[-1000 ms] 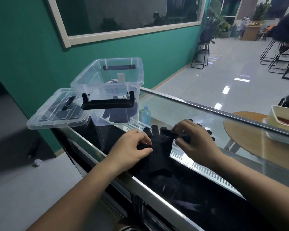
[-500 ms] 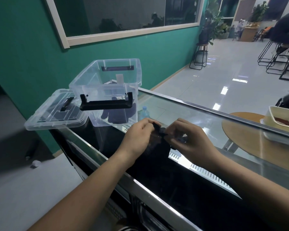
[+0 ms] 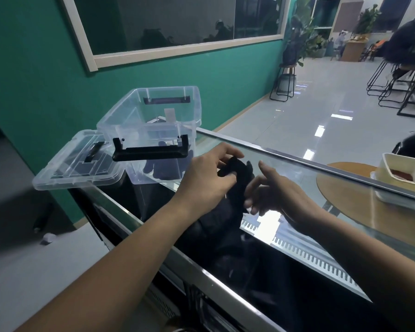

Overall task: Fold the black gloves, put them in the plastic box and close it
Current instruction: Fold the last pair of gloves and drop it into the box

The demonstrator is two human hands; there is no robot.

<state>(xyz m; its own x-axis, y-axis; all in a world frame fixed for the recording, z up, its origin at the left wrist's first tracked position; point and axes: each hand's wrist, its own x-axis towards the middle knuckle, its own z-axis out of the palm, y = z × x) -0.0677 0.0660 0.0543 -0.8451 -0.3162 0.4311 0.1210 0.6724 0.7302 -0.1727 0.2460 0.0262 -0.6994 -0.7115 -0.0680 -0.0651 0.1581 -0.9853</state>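
A folded black glove [image 3: 237, 178] is lifted above the glass counter top [image 3: 285, 173]; my left hand [image 3: 206, 178] grips it, thumb and fingers curled round its upper end. My right hand [image 3: 273, 195] is just right of the glove, fingers relaxed and spread, its fingertips near the glove's lower part. The clear plastic box [image 3: 153, 130] with a black handle stands open to the left on the counter, and another dark glove [image 3: 163, 168] shows through its wall. Its clear lid [image 3: 77, 161] lies beside it on the left.
A metal rail [image 3: 297, 156] runs along the counter's far edge. Beyond it is a round wooden table [image 3: 340, 178] with a cream tray [image 3: 407, 173]. Behind the box is a green wall. Stools and a seated person are far right.
The glove lay flat on the glass a second ago with both hands on it. Now it is folded and lifted toward the box in my left hand; my right hand has let go.
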